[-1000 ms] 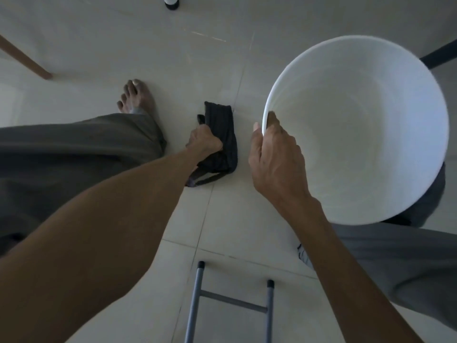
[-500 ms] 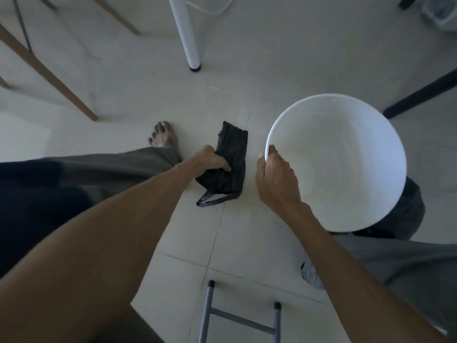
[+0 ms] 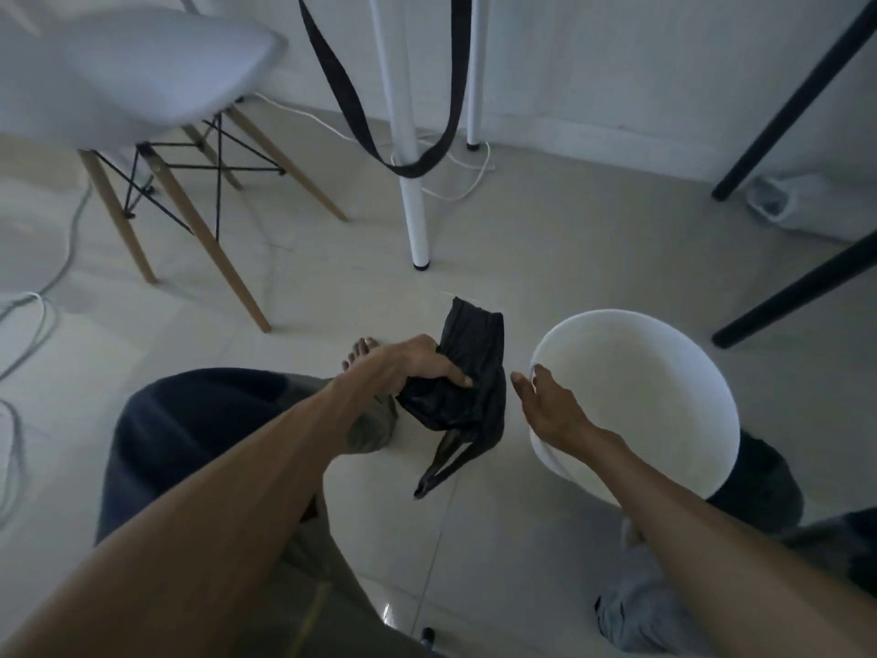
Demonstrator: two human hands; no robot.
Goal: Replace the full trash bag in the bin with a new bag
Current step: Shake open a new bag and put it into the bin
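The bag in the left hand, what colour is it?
Black; the bag shows plainly in the head view, gripped by the left hand.

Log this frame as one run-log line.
step: unfold new bag | left hand: gripping folded black bag, lifted | right hand: open, beside bin rim | white bin: empty, unlined, on floor

A home room is showing here: pale floor tiles [image 3: 545, 258], a moulded white chair [image 3: 133, 78] on wooden legs, loose cables [image 3: 455, 182], a barefoot person.
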